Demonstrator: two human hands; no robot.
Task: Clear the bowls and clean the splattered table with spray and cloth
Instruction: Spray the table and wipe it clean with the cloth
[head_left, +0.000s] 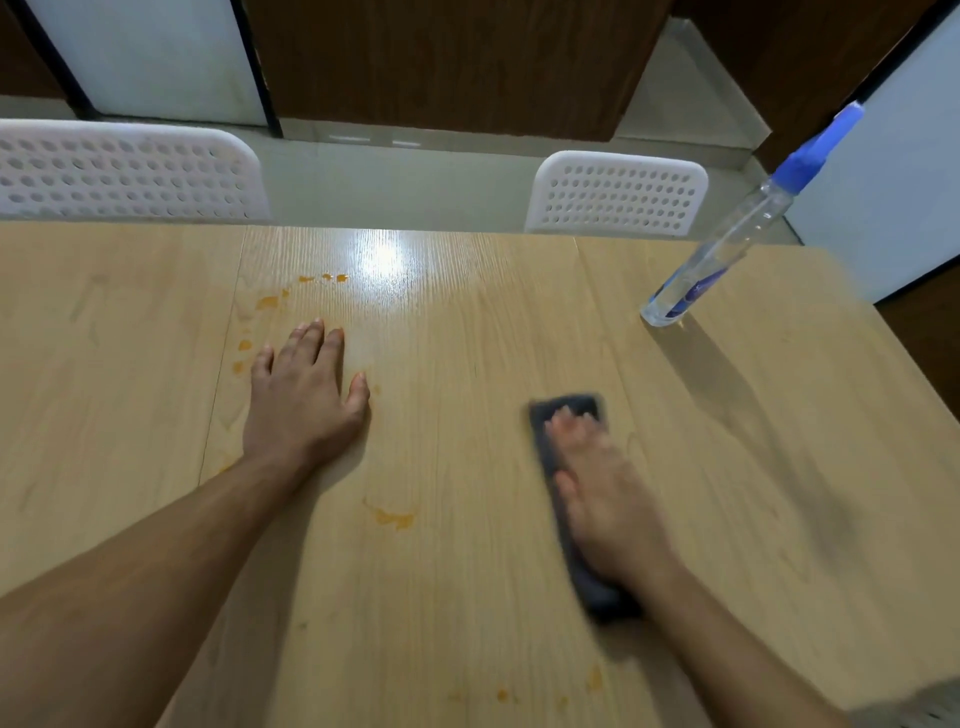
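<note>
A light wooden table (467, 597) carries orange splatters: one group (267, 302) at the far left of centre, a smear (393, 518) in the middle, small spots (595, 678) near the front edge. My left hand (304, 395) rests flat on the table beside the far splatters, fingers straight. My right hand (605, 499), blurred by motion, presses flat on a folded dark grey cloth (553, 460) right of centre. A clear spray bottle (727, 244) with a blue trigger head stands at the far right. No bowls are in view.
Two white perforated chairs, one (124, 174) at far left and one (618, 195) at far right, stand behind the table's far edge. Beyond them are a pale floor and dark wooden panels. A glare patch (382, 260) shines on the tabletop.
</note>
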